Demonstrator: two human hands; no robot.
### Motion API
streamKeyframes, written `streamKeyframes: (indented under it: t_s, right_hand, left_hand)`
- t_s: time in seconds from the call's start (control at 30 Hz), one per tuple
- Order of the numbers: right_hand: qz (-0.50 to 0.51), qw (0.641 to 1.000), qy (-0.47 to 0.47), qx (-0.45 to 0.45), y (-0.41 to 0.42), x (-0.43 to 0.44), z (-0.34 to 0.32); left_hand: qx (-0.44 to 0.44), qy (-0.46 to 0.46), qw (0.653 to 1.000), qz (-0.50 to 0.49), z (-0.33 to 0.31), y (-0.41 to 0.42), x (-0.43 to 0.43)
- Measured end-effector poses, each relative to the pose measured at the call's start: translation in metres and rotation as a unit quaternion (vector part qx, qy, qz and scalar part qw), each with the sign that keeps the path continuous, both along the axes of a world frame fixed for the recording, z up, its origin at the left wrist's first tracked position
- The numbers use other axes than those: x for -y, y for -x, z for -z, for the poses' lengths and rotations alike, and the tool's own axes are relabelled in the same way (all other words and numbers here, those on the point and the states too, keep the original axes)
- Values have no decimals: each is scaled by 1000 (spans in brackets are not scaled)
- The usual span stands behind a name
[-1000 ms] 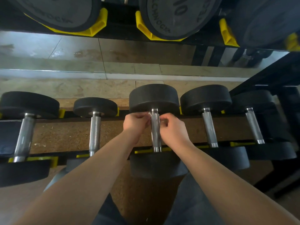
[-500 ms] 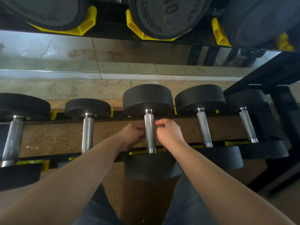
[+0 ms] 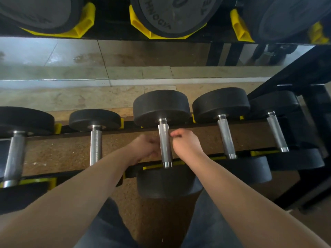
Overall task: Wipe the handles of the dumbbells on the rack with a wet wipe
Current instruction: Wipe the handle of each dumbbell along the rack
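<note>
The middle dumbbell [image 3: 162,106] lies on the lower rack rail, its knurled steel handle [image 3: 164,140] pointing toward me. My left hand [image 3: 146,147] is close against the handle's left side with its fingers curled, and it is blurred. On the handle's right side, my right hand [image 3: 186,145] has thumb and fingers pinched together. The two hands flank the handle's middle. The wet wipe is hidden by my fingers and the handle.
Other dumbbells lie in the same row: two at left [image 3: 95,120] [image 3: 16,122] and two at right [image 3: 221,104] [image 3: 274,102]. Large dumbbell heads in yellow cradles [image 3: 166,15] hang on the upper shelf. The rack's black frame [image 3: 304,74] stands at right.
Both hands have slid down the middle handle from its top end near the far head to its middle. The pale wipe seen between my fingers a second ago is out of sight.
</note>
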State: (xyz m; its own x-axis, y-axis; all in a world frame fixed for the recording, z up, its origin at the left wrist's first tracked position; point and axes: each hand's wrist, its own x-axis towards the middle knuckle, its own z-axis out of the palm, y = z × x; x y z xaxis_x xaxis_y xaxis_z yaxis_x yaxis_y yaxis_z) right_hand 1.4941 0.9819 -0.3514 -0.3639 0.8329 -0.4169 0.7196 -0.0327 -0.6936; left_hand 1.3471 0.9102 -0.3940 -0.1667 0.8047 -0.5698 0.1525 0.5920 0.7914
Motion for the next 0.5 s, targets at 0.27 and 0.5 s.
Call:
streamKeyframes:
  t_s: [0.27,0.5]
  right_hand:
    - [-19,1000,-7,3,0,0,2]
    - [-24,999,-17,-13,-2,3,2]
  left_hand:
    - [196,-42,933,-300,-12,-1,-7]
    - [39,19,985,-168,-16,-13,32]
